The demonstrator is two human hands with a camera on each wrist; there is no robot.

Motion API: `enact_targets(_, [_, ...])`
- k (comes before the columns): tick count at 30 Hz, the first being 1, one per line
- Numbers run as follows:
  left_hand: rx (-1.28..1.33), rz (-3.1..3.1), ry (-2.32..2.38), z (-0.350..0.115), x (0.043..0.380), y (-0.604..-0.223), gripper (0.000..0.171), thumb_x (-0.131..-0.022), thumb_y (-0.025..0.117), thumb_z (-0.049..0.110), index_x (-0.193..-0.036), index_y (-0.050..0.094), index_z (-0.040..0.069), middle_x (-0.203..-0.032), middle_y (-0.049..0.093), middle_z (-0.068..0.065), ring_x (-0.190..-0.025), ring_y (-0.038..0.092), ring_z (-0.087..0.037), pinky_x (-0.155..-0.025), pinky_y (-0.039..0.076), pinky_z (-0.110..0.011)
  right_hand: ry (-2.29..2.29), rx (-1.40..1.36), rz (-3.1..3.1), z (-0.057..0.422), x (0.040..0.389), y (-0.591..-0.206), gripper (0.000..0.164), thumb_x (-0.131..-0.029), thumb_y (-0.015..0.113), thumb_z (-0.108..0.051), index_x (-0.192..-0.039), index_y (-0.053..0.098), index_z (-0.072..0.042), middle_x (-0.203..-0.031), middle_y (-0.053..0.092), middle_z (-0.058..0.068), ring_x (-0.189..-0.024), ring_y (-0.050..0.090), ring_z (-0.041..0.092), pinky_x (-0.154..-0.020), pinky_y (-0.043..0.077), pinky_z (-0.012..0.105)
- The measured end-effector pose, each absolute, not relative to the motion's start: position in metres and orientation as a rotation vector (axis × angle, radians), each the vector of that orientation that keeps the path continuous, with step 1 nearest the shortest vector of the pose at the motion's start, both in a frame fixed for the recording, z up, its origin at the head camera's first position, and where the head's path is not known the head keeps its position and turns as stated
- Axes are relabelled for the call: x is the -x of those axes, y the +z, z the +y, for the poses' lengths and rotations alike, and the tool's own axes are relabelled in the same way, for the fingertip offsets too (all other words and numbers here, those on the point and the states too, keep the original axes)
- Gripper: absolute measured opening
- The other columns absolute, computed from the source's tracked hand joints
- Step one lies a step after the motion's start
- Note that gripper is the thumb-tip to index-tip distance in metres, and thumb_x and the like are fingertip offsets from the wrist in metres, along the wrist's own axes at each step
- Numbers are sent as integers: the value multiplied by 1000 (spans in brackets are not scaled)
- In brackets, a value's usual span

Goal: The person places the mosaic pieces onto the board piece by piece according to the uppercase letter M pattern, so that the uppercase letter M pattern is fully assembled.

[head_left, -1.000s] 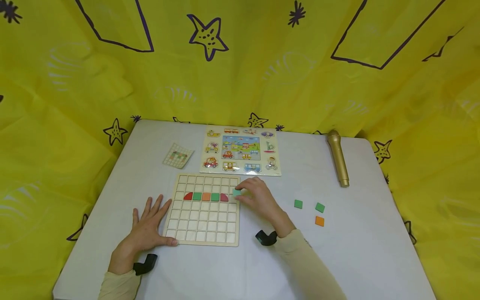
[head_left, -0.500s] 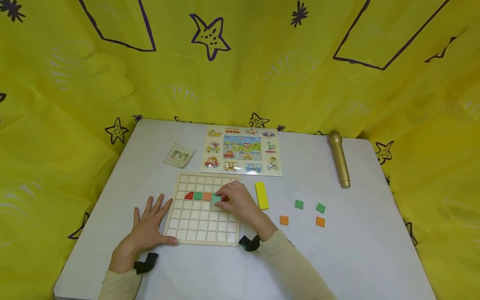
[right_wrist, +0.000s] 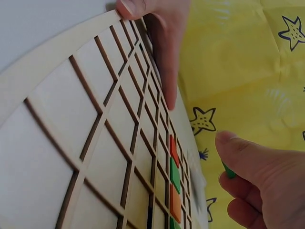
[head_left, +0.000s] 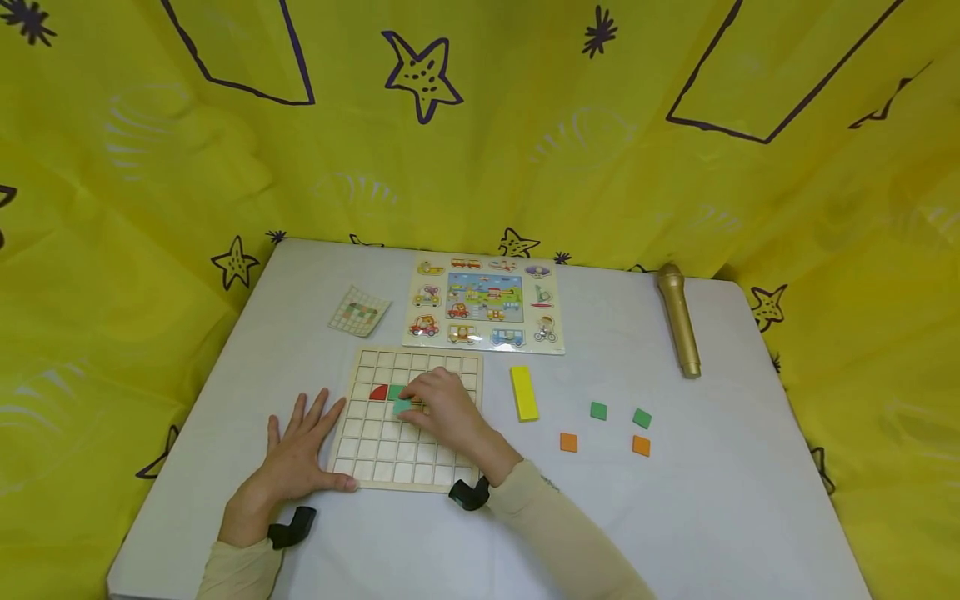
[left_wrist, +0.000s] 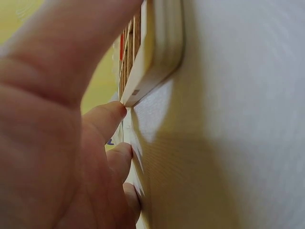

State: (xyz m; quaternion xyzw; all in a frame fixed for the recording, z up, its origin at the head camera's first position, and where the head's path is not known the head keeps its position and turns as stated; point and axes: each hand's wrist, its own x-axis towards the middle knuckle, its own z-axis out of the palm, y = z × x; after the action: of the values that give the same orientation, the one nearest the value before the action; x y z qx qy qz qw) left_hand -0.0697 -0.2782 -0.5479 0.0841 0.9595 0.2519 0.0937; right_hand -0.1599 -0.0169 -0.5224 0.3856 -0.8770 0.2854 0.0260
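Observation:
My right hand point(head_left: 450, 412) pinches a green square tile point(head_left: 402, 406) between thumb and fingers, over the wooden grid board point(head_left: 367, 471). The tile is raised above the board in the right wrist view. Set in one row are a red quarter-round tile point(head_left: 379, 392), a green tile point(right_wrist: 175, 174), an orange tile point(right_wrist: 175, 202) and another green tile point(right_wrist: 174, 223). The right hand hides the right part of that row in the head view. My left hand point(head_left: 296, 458) lies spread at the board's left side, thumb at its near left corner and index fingertip against its edge.
Right of the board lie a yellow rectangular block point(head_left: 524, 392), two green tiles point(head_left: 598, 411) and two orange tiles point(head_left: 568, 442). Behind are a pattern card point(head_left: 360, 312) and a vehicle picture puzzle point(head_left: 483, 302). A gold microphone point(head_left: 678, 325) lies at the far right.
The right hand has carried the green tile leftward across the board, from its right edge to near the red tile. This uncovered the yellow block and an orange tile. The left hand stays put.

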Motion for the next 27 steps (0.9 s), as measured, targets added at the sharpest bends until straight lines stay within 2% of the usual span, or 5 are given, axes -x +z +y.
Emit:
enact_targets(12, [-270,2853,766,-281,69,-550,127,-57,78,73,-154,26,9,-160,8,-21,-143,-7,-45,-100,-13,-73,711,-1184,-2798,-49,161,-526,27,-86,74,-39,-104,74,-19,-105,67,-8,-100,52,13,-90,40,28])
enact_targets(27, [-285,2857,768,-280,69,-549,127,-57,77,73,-155,25,10,-160,8,-21,-143,-8,-45,-100,-12,-73,449,-1095,-2851,-71,158,-536,27,-84,74,-45,-102,74,-24,-99,62,-10,-99,50,12,-81,40,27])
